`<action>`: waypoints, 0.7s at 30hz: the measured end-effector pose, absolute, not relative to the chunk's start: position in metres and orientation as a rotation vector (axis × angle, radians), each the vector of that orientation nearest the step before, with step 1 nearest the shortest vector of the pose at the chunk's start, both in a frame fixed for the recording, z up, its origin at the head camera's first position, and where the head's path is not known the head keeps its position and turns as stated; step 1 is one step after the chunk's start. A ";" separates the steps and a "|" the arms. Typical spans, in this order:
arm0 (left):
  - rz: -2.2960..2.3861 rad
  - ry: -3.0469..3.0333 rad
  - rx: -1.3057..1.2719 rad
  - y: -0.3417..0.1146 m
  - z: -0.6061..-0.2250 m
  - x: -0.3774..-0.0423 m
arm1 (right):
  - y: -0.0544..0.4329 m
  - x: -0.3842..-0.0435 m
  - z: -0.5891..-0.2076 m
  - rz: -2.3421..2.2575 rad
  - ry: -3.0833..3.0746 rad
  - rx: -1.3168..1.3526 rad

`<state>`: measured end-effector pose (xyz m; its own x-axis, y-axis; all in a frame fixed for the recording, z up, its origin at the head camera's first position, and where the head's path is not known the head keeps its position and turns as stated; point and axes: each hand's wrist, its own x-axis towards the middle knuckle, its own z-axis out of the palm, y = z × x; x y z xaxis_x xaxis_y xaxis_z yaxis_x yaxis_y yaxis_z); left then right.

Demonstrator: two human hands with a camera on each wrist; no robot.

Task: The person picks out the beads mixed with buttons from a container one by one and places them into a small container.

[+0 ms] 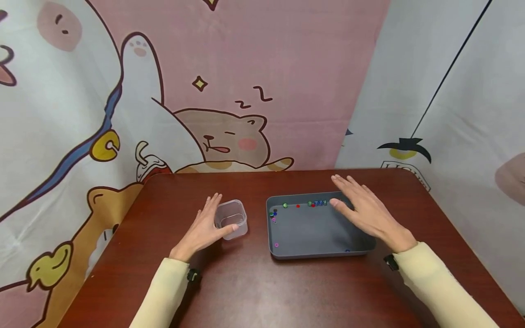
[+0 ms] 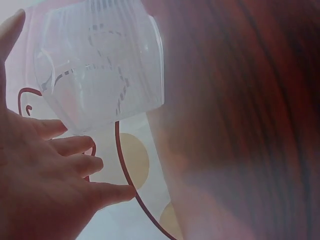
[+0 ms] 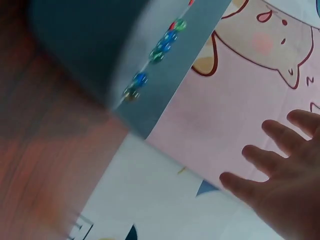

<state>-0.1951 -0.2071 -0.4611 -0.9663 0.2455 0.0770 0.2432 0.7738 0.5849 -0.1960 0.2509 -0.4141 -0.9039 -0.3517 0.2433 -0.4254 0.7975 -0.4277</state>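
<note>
In the head view my left hand [image 1: 205, 229] is beside a clear plastic container [image 1: 242, 227], thumb in front of it and fingers along its left side. The left wrist view shows the container [image 2: 100, 65] with the fingers spread near it; whether they touch it I cannot tell. My right hand [image 1: 369, 214] hovers over the right part of a grey tray [image 1: 316, 232], fingers straight and holding nothing. Small coloured beads [image 1: 317, 203] lie mostly along the tray's far edge. In the right wrist view more beads [image 3: 164, 45] show in blue, green and red.
A dark reddish wooden table [image 1: 246, 287] bears the container and the tray. Pink beads [image 1: 276, 245] lie at the tray's left side. Behind the table hangs a cloth [image 1: 311, 91] printed with cartoon animals.
</note>
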 end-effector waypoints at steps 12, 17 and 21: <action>1.002 2.926 0.384 -0.204 -0.464 -0.195 | 0.210 -0.221 -0.411 0.914 -2.905 0.803; 0.987 2.934 0.391 -0.205 -0.464 -0.195 | 0.197 -0.229 -0.414 0.898 -2.894 0.907; 0.988 2.915 0.370 -0.205 -0.463 -0.195 | 0.188 -0.236 -0.418 0.861 -2.873 1.006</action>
<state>-0.1950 -0.2050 -0.4631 -0.9707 0.2375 0.0370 0.2111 0.7686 0.6039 -0.2360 0.1880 -0.4180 -0.7974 -0.5836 0.1535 -0.5718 0.6494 -0.5013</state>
